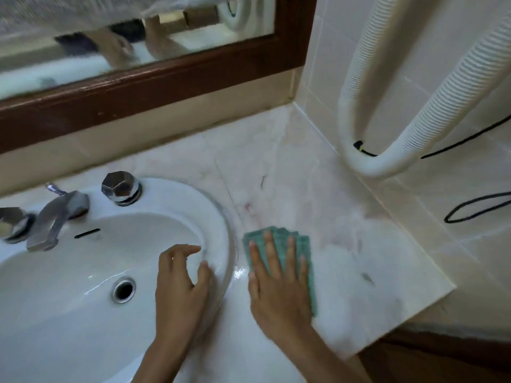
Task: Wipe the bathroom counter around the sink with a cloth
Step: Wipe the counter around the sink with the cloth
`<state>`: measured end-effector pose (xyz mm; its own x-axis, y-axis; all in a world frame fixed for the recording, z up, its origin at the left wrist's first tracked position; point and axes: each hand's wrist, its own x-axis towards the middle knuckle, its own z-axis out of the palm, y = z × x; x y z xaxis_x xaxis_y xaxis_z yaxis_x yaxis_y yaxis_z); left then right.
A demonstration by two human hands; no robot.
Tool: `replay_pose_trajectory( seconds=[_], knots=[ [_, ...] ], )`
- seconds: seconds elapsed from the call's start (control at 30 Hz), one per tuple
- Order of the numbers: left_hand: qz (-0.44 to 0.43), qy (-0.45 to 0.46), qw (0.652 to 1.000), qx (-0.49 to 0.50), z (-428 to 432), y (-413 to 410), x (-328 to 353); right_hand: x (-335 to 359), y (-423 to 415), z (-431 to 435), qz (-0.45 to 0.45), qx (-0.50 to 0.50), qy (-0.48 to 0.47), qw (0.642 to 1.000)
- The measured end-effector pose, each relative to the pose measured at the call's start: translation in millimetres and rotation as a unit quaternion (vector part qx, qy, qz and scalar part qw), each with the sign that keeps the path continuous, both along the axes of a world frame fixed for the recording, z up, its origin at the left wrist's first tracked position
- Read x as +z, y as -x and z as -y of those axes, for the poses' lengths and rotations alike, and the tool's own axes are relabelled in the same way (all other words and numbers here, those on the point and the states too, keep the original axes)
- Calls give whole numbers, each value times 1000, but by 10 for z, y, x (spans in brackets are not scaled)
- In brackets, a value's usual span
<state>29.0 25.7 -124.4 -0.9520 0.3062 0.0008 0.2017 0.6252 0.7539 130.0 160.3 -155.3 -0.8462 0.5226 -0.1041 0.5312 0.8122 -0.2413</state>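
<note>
Head cam: one teal cloth point(279, 242), folded, sits center-right of the frame on the marble counter point(318, 194), just right of the sink point(215, 217). Its long axis runs bottom to top of the frame, same way the fingers point. Right hand point(279, 294) lies flat on it, fingers straight and spread, pressing rather than gripping. Left hand point(179, 286) is at the sink's right rim, fingers loosely curved, nothing in it. Two chrome tap handles point(121, 187), one spout point(52, 219), one drain point(123, 290).
</note>
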Motion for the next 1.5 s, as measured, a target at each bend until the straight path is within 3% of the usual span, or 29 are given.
replay_pose_trajectory(
  seconds=[0.13,0.37,0.53,0.67,0.77,0.87,1.03,1.17,1.37,1.5],
  knots=[
    [13,35,999,30,-340,-31,-114,-10,-128,-418,-6,177,-14,984],
    [18,68,997,42,-420,-49,-96,-108,1341,-1382,11,116,-17,993],
    [1,66,997,44,-446,-45,-89,-80,2221,-1434,32,106,6,994],
    [7,44,998,52,-460,-78,-44,-82,1646,-975,-14,134,-1,991],
    [4,51,997,49,-458,-72,-22,12,651,-543,-44,176,7,983],
    [12,57,997,50,-450,-80,-29,27,-331,-750,-15,205,-19,978],
    [18,66,996,56,-446,-90,-28,-83,-631,-1960,32,34,-84,995],
    [22,56,996,64,-439,-104,-24,-79,-384,-1559,8,-116,-43,992],
    [-34,-12,996,86,-353,-167,-10,-36,-483,-144,-6,52,-17,998],
    [-67,-43,995,66,43,-477,52,4,-623,329,13,103,-17,994]
  ],
)
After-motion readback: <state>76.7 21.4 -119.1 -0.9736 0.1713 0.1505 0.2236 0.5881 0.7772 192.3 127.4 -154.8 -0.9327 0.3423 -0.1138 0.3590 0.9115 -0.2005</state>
